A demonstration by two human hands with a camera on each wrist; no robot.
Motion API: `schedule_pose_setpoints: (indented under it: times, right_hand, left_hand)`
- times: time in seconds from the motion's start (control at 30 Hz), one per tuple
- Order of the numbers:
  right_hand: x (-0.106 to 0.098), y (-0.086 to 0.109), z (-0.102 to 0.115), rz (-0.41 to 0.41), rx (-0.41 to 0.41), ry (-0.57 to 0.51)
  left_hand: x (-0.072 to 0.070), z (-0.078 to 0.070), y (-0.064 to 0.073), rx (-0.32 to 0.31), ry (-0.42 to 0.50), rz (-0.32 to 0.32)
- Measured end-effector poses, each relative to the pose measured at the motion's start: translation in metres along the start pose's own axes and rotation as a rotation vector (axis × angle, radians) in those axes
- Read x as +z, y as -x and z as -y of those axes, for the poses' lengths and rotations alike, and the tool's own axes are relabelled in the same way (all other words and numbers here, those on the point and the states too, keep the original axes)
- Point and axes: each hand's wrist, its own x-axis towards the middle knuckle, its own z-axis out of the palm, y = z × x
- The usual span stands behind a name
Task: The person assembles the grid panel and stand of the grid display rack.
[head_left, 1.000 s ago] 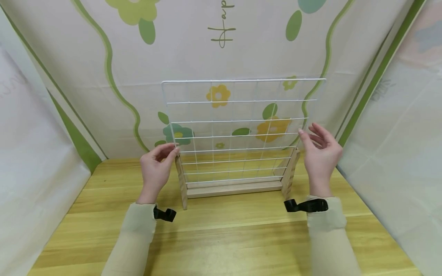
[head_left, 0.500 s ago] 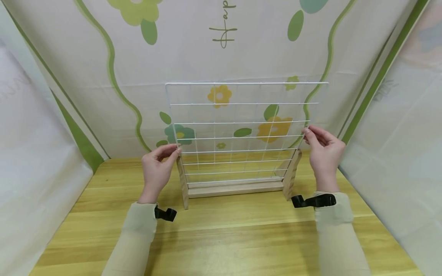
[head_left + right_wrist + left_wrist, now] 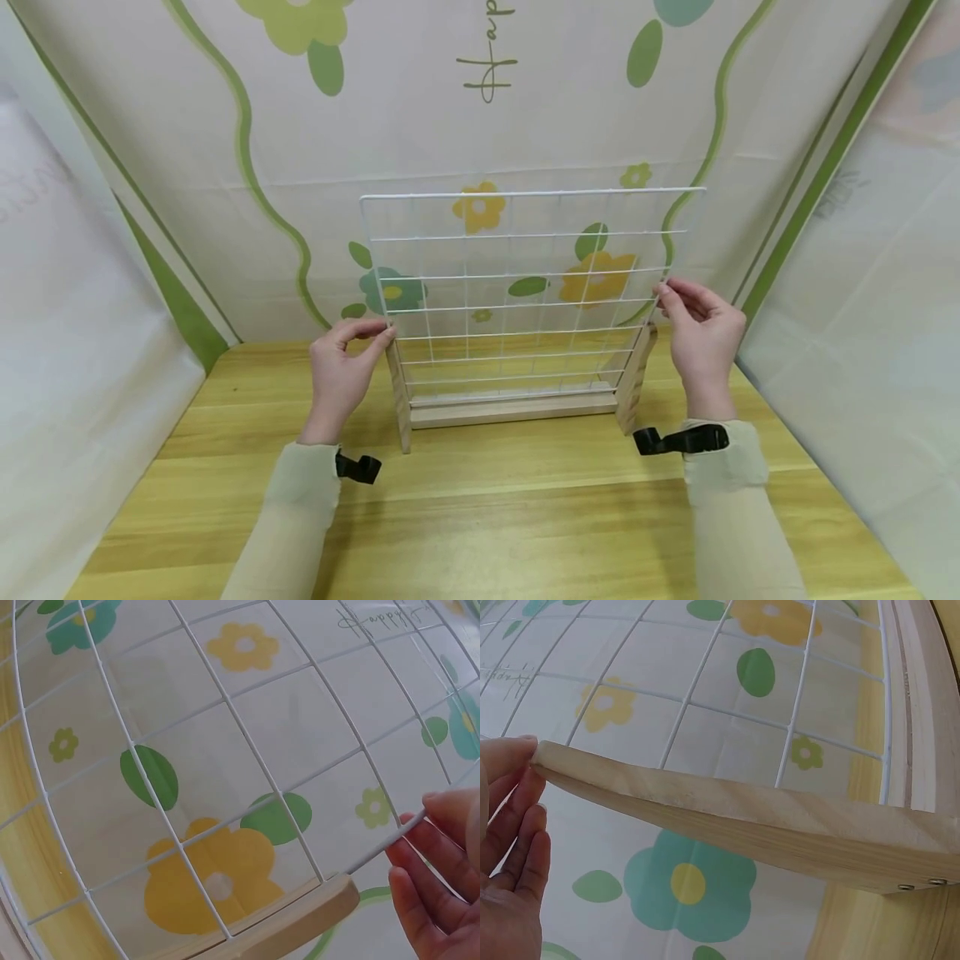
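A white wire grid panel [image 3: 525, 306] stands upright between the two side posts of a light wooden stand [image 3: 513, 412]. My left hand [image 3: 341, 375] pinches the panel's left edge right at the top of the left post [image 3: 400, 400]. In the left wrist view, thumb and finger meet at that post's tip, and the edge wire there is hidden. On the other side my right hand [image 3: 705, 350] pinches the right edge wire, above the right post [image 3: 636, 379]. The right wrist view shows this wire between thumb and fingers, just beyond the post's rounded end.
The stand rests on a yellow wood-grain table [image 3: 480, 517]. Behind it hangs a white cloth [image 3: 420, 125] printed with flowers and leaves, and more cloth walls [image 3: 862, 317] close in the sides. Screw heads [image 3: 906, 887] show low on the left post.
The panel's top edge has come down a little. My right hand, its fingers spread away from the edge a second ago, has shifted right and closed on the wire. The left hand has barely moved.
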Motion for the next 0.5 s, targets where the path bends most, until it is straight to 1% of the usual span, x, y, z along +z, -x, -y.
schedule_pose_setpoints:
  times: [0.13,0.27,0.37,0.5]
  right_hand:
    - [-0.001,0.002,-0.004,0.005,0.013,0.063]
    - [-0.001,0.004,-0.008,0.003,0.011,0.101]
    - [-0.001,0.005,-0.009,0.002,0.005,0.112]
    - [0.0,0.006,-0.009,0.001,0.003,0.116]
  left_hand:
    - [-0.001,0.007,0.001,0.016,-0.007,0.01]
    - [-0.001,0.007,0.002,0.012,-0.018,0.01]
    - [-0.001,-0.001,0.003,0.003,-0.023,0.007]
    - [-0.001,-0.02,0.005,0.006,-0.023,0.009]
